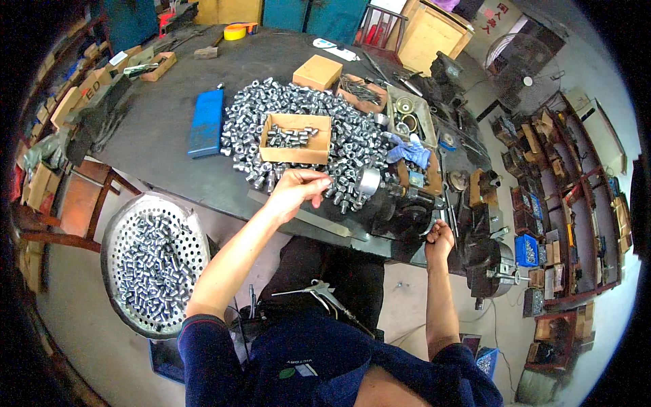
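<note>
My left hand (pixel 296 195) hovers at the near side of a big heap of metal fittings (pixel 254 112). Its thumb and fingers are pinched together; whatever is between them is too small to make out. A cardboard box (pixel 296 157) with a few fittings inside sits on the heap, just beyond that hand. To the right, my right hand (pixel 439 239) is closed at a curved metal handle (pixel 428 226) beside a small dark bench machine (pixel 407 211). A round silver metal part (pixel 368 181) is at the machine's left end, between my hands.
Left of my knees stands a perforated metal pan (pixel 196 234) full of fittings. A blue case (pixel 205 123) lies left of the heap. An air gun (pixel 319 290) rests on my lap. Blue gloves (pixel 411 150) and a tray of parts (pixel 422 112) are behind the machine; shelves (pixel 576 203) stand far right.
</note>
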`<state>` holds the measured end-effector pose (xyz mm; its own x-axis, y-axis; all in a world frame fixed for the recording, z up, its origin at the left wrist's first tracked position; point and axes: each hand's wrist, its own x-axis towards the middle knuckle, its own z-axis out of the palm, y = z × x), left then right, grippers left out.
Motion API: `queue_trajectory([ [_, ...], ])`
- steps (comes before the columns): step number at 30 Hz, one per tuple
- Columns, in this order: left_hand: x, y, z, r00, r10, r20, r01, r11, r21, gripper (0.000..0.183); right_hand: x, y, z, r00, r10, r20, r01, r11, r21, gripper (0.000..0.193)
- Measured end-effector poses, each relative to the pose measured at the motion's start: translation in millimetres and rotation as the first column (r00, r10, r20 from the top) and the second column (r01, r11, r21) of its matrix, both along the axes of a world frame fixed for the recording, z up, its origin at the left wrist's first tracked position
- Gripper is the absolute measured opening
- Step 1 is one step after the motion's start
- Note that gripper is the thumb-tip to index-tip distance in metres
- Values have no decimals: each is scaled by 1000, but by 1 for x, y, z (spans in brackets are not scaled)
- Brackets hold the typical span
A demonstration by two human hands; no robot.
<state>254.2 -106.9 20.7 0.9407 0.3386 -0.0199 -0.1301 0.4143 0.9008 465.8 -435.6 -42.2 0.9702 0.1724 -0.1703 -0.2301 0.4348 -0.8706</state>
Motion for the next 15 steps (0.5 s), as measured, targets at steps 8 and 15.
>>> queue_trajectory([
  [8,30,-12,13,992,-36,117,34,999,20,19,-3,2,4,1000,-11,11,11,1000,-21,16],
  [15,39,-22,18,994,61,95,-77,983,166,12,-7,4,6,999,2,43,-2,1000,1,17],
])
